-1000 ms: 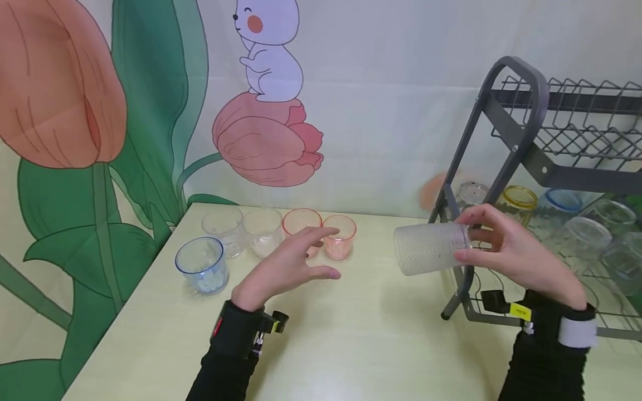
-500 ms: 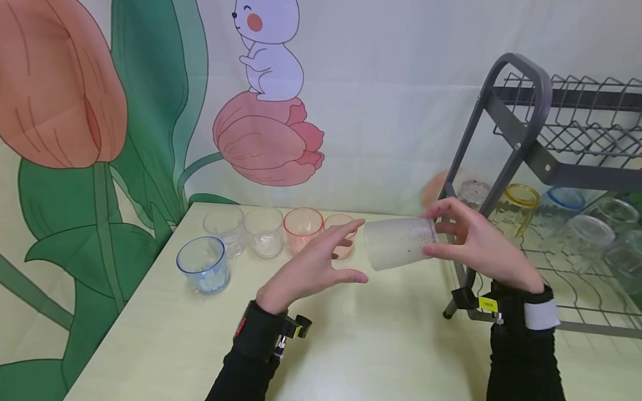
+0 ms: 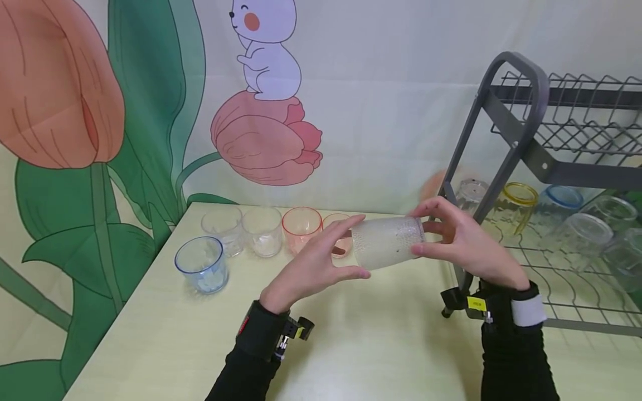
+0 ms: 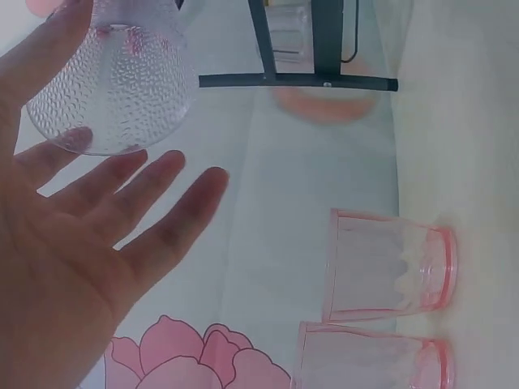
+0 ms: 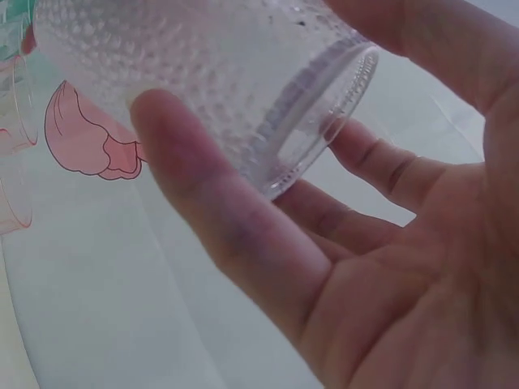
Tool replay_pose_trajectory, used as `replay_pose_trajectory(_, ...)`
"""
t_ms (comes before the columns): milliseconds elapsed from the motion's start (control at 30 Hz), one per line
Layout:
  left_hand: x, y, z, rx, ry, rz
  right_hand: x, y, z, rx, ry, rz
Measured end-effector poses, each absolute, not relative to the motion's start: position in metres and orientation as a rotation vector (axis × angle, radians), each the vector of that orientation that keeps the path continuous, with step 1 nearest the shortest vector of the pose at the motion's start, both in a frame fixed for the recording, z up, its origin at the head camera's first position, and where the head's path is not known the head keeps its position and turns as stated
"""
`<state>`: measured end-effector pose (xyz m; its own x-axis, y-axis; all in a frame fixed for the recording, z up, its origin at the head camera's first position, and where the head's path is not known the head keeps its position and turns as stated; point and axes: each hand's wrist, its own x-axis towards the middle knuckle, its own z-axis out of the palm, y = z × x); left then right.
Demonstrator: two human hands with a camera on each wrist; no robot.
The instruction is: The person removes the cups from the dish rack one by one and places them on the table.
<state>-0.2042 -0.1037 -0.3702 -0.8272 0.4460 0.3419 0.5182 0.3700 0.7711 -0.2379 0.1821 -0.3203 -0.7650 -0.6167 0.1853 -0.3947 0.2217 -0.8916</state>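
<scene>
A clear, pebble-textured drinking glass [image 3: 387, 243] is held on its side above the table. My right hand [image 3: 453, 236] pinches it near the thick base, thumb on one side and fingers on the other, as the right wrist view shows up close. At the mouth end, my left hand [image 3: 316, 262] has its fingers spread, with the thumb and fingers on either side of the rim. In the left wrist view the fingers look straight around the glass [image 4: 122, 89]; whether they touch it is hard to tell. Behind the left hand stands a small pink-rimmed glass [image 3: 335, 221], partly hidden.
A red-rimmed glass [image 3: 301, 223], two clear glasses, one of them this glass [image 3: 263, 231], and a blue-rimmed glass [image 3: 202, 264] stand upright at the back left. To the right is a dark metal rack [image 3: 519, 139] with several upside-down glasses on its lower shelf.
The right hand has carried the glass leftward from beside the rack. The left hand has moved right to meet its mouth end. The glasses on the table have stayed in place.
</scene>
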Motion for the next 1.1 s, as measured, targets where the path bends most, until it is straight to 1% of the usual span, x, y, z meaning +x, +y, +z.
replay_pose_trajectory(333,-0.205,-0.106,-0.37,-0.925,-2.35,-1.67,-0.24,0.18,-0.318,-0.961,2.296,-1.547)
replay_pose_trajectory(567,-0.205,-0.107,-0.37,-0.971,-2.196,-1.717,-0.241,0.179,-0.318,-0.969,2.287,-1.545)
replay_pose_trajectory(800,-0.205,-0.109,-0.366,-0.959,-2.198,-1.733,-0.241,0.18,-0.318,-0.976,2.304,-1.516)
replay_pose_trajectory(967,-0.204,-0.12,-0.368,-0.991,-2.277,-1.665,-0.239,0.188,-0.318,-0.996,2.363,-1.407)
replay_pose_trajectory(1100,-0.203,-0.13,-0.37,-0.967,-2.373,-1.625,-0.235,0.198,-0.315,-1.006,2.4,-1.308)
